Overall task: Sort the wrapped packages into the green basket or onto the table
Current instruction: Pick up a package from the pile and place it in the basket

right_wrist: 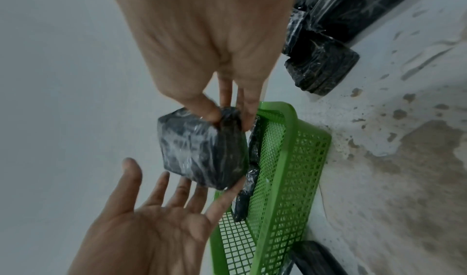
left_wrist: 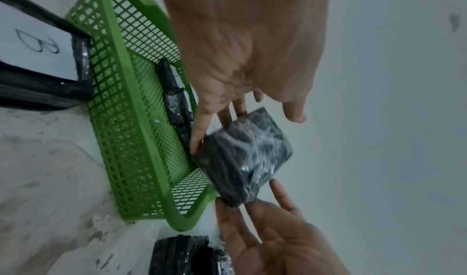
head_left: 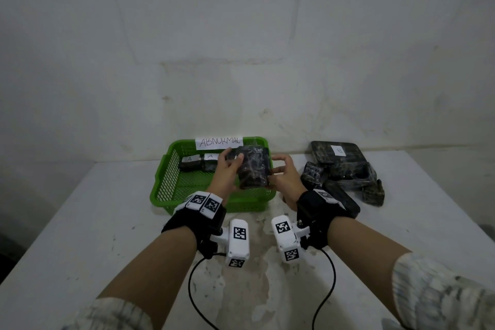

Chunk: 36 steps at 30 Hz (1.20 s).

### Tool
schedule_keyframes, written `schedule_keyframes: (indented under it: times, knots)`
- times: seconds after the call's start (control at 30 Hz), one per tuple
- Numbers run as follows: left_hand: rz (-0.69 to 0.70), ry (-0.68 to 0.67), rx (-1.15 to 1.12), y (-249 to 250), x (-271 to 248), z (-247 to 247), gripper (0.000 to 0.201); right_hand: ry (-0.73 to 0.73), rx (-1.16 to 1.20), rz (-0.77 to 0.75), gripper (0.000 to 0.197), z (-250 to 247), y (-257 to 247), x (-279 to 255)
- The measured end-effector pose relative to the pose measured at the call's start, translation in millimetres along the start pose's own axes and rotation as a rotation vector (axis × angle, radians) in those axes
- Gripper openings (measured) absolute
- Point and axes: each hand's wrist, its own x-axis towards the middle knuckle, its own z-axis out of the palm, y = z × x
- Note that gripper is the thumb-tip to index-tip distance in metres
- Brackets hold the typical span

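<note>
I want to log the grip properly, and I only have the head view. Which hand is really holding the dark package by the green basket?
Observer: The right hand. The right wrist view shows its thumb and fingers pinching one corner of the wrapped package.
Operator: And the left hand?
Observer: The left hand only touches it. The left wrist view shows straight fingers against an edge, with the thumb clear.
Operator: What's behind the hands in the basket?
Observer: The wrist views show what looks like three small packages in a row along one wall of the green basket.
</note>
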Motion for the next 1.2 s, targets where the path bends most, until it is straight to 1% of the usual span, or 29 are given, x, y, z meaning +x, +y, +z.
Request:
schedule_keyframes:
  times: [0.07, 0.17, 0.2, 0.27, 0.33, 0.4, 0.47, 0.53, 0.6, 0.67, 0.7, 0.73, 0.8, 0.83, 0.87, 0.93, 1.0, 1.03, 1.13, 1.2]
  knots:
    - [0.013, -0.045, 0.026, 4.2, -1.9, 0.8, 0.041, 0.031, 0.001, 0.013, 0.035, -4.8, 0.5, 2.9]
    - [0.033, -0.135, 0.063, 7.0, -2.4, 0.3, 0.037, 0.025, 0.025, 0.101, 0.026, -6.3, -5.1, 4.0]
    - [0.039, -0.171, 0.1, 7.1, -3.0, 1.2, 0.036, 0.0, 0.021, 0.124, 0.03, -6.0, -8.1, 2.8]
    - [0.09, -0.216, 0.252, 6.2, -4.8, 4.4, 0.035, -0.079, 0.003, 0.142, 0.044, -5.0, -13.0, -0.3]
    - [0.219, -0.187, 0.455, 2.4, -2.9, 6.7, 0.034, -0.128, 0.003, 0.16, 0.051, -3.4, -11.8, -1.0]
    - [0.353, -0.127, 0.585, -1.1, 0.2, 6.3, 0.034, -0.12, 0.006, 0.166, 0.052, -2.7, -8.8, -1.2]
    - [0.424, -0.091, 0.581, -3.4, 1.5, 3.8, 0.033, -0.105, -0.026, 0.161, 0.045, -2.4, -6.4, 0.1]
    - [0.461, -0.041, 0.523, -5.4, 3.2, 1.2, 0.029, -0.096, -0.042, 0.165, 0.034, -0.4, -6.7, -1.2]
    - [0.478, 0.003, 0.457, -6.5, 6.0, -0.3, 0.024, -0.071, -0.049, 0.174, 0.034, 1.1, -6.3, -1.3]
    - [0.438, 0.0, 0.425, -6.7, 8.7, 0.0, 0.022, -0.05, -0.081, 0.165, 0.041, 4.1, -5.1, 0.5]
    - [0.384, -0.024, 0.409, -6.4, 9.4, 0.5, 0.018, -0.05, -0.108, 0.156, 0.045, 5.3, -4.0, 0.9]
    - [0.323, -0.055, 0.388, -6.2, 9.1, 1.4, 0.019, -0.056, -0.126, 0.153, 0.046, 5.9, -2.5, 1.8]
    - [0.224, -0.123, 0.356, -7.5, 8.6, 3.4, 0.031, -0.085, -0.129, 0.155, 0.046, 7.2, -4.2, 1.6]
    - [0.201, -0.144, 0.352, -8.8, 8.6, 4.0, 0.033, -0.095, -0.112, 0.163, 0.045, 8.1, -5.5, 1.2]
    - [0.195, -0.147, 0.35, -9.3, 8.4, 4.8, 0.033, -0.104, -0.091, 0.176, 0.044, 8.6, -6.1, 0.6]
    - [0.205, -0.104, 0.327, -9.0, 8.6, 3.9, 0.029, -0.131, -0.074, 0.189, 0.043, 7.6, -7.0, -0.2]
    - [0.203, -0.058, 0.298, -6.8, 9.0, 0.8, 0.027, -0.184, -0.073, 0.18, 0.037, 6.9, -7.8, -1.8]
    - [0.183, -0.056, 0.29, -5.7, 9.5, -1.0, 0.028, -0.199, -0.077, 0.174, 0.034, 6.5, -7.9, -2.2]
    - [0.059, -0.132, 0.315, -5.4, 5.6, -1.5, 0.043, -0.18, -0.098, 0.158, 0.034, 7.3, -7.2, -1.8]
    - [0.045, -0.155, 0.356, -8.4, 5.5, -1.2, 0.052, -0.162, -0.099, 0.153, 0.033, 8.7, -4.4, 0.5]
